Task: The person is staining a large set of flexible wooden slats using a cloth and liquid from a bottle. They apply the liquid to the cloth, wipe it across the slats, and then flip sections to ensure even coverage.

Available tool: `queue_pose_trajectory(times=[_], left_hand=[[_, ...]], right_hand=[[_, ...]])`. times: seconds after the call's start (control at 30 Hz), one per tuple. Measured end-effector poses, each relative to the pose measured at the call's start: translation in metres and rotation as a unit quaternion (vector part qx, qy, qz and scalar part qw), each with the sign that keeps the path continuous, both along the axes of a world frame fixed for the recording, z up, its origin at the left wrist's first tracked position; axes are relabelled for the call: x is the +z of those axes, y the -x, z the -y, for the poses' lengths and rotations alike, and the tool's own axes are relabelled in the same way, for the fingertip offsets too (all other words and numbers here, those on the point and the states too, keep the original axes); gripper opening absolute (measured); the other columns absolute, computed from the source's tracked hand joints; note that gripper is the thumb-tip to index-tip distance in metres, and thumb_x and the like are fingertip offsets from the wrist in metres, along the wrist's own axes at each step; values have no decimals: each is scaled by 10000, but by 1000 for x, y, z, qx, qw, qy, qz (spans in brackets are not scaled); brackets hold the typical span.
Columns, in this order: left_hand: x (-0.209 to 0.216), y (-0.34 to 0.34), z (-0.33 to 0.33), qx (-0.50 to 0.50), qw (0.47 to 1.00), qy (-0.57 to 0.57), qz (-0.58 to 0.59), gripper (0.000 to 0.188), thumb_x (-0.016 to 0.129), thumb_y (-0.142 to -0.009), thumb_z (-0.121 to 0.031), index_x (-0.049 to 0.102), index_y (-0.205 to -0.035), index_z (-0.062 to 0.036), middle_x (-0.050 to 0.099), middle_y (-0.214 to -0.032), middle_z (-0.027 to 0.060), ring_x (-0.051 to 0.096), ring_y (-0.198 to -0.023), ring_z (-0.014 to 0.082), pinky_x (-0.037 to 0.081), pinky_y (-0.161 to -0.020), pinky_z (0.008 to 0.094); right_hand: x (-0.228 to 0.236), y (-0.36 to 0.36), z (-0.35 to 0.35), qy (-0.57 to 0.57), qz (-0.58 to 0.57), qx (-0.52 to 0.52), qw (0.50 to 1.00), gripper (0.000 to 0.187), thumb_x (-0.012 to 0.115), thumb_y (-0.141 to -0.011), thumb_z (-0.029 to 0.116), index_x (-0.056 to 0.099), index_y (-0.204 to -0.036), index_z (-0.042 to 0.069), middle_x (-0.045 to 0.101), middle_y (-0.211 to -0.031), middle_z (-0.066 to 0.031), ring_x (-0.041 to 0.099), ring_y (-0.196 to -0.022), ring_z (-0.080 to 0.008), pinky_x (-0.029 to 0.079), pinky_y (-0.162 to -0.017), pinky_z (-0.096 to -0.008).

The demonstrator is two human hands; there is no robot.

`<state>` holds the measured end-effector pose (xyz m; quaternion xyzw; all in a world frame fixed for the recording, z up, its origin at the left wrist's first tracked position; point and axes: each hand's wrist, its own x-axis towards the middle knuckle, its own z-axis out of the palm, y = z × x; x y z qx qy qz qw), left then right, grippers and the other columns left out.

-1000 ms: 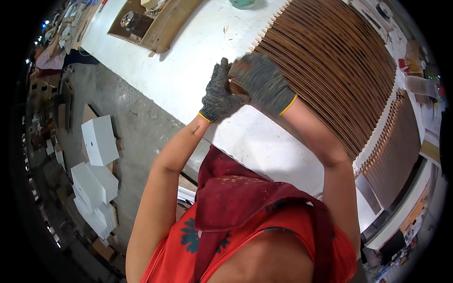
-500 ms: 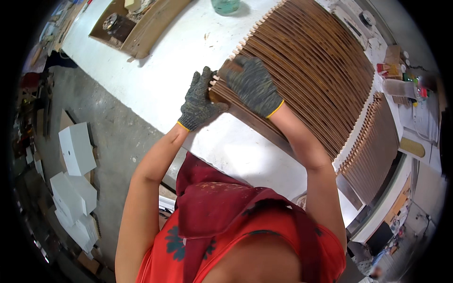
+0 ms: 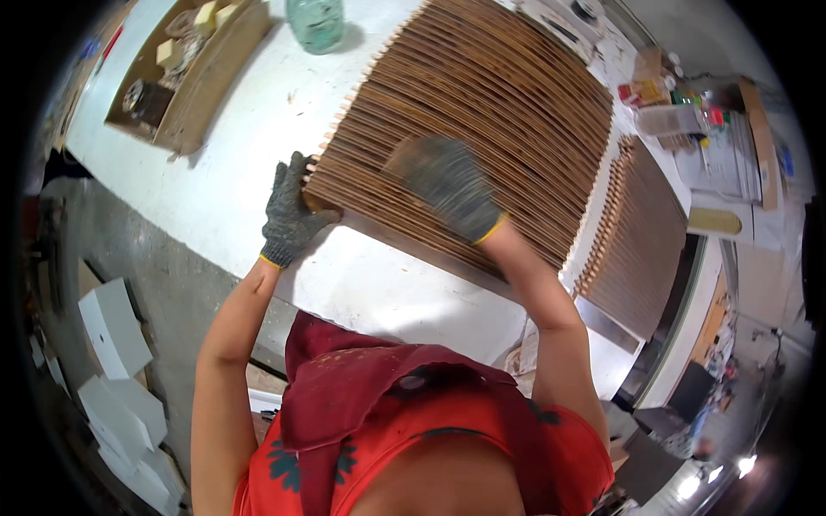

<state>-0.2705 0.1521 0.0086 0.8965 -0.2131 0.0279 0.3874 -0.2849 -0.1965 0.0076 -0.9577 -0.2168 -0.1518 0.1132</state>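
Many dark brown wooden slats (image 3: 482, 95) lie side by side in a row on the white table, pale tenon-like ends showing along their left edge. My left hand (image 3: 291, 215), in a dark grey knitted glove, braces the near left corner of the row. Its fingers are stretched along the slat ends and its thumb points out along the near side. Over the slats, my right hand (image 3: 452, 187), in a matching glove, is smeared by motion. A brownish blur shows by its fingertips; whether it holds anything is unclear.
Another stack of brown slats (image 3: 641, 232) stands to the right. A cardboard box (image 3: 194, 107) with a dark jar and pale blocks sits at the back left, near a greenish clear jar (image 3: 315, 24). White panels (image 3: 114, 327) are on the floor at left.
The view has shifted, so the table contents appear lower and further left. My right hand has moved from the slats' left end toward their middle. My left hand stays at the corner.
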Motion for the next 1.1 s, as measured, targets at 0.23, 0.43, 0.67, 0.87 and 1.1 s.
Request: queue_pose_trajectory(times=[0.23,0.43,0.67,0.87,1.1], left_hand=[[-14,1,-4,-4,998,56,23,1168,913,-538,-347,280,-1447,24,550,-1304,168,527,-1207,303,215,-1166,424],[-5,2,0,2,1000,17,12,1140,918,-545,-322,299,-1433,35,568,-1273,168,557,-1143,315,247,-1154,426],[-17,4,-9,-5,998,60,18,1041,900,-603,-299,338,-1402,62,558,-1287,193,538,-1180,332,260,-1139,436],[-10,1,-4,-28,998,36,40,1060,890,-620,-332,316,-1420,60,550,-1307,181,515,-1226,295,200,-1168,434],[-14,5,0,-40,991,124,-13,1051,884,-644,-237,268,-1451,33,510,-1354,172,498,-1240,278,259,-1143,422]], right_hand=[[77,-37,122,65,91,-250,962,204,535,-898,230,713,-903,130,693,-863,-122,639,-786,-325,499,-735,-429],[78,-34,160,-227,-4,-394,891,368,576,-923,414,734,-957,83,715,-871,-132,677,-830,-270,520,-756,-382],[70,-49,-89,-101,98,137,980,167,569,-878,151,666,-1000,91,654,-926,-106,600,-896,-295,490,-837,-418],[59,-139,82,25,40,-217,975,222,526,-902,252,693,-934,110,685,-892,-130,628,-833,-329,483,-790,-423],[48,-16,278,-6,40,-548,836,375,567,-879,436,707,-1095,162,665,-1064,-223,626,-997,-366,463,-908,-436]])
